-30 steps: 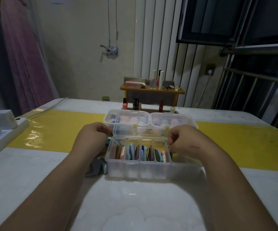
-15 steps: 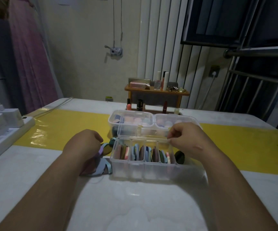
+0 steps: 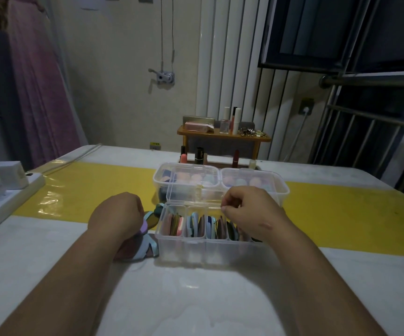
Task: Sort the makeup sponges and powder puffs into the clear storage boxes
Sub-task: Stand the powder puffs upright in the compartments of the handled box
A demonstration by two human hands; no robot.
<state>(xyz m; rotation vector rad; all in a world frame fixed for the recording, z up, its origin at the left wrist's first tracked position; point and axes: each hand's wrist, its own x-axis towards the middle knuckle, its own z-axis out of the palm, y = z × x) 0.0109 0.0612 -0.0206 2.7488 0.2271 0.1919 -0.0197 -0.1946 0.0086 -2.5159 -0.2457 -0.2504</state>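
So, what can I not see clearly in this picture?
Head view:
- fingers of the left hand: hidden behind its own back; hold on the loose puffs unclear.
- right compartment of the near box: covered by the right hand.
- sponges in the far boxes: blurred through cloudy plastic.
- labels on the shelf bottles: too small.

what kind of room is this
Likely a home room used for makeup: a small wooden shelf of cosmetics, a pink curtain, and a power strip on the table.

Bare table [image 3: 196, 299] before near box [image 3: 206, 251]; loose puffs [image 3: 145, 248] crowd its left; far box [image 3: 278, 187] close behind; power strip [image 3: 7, 197] far left.
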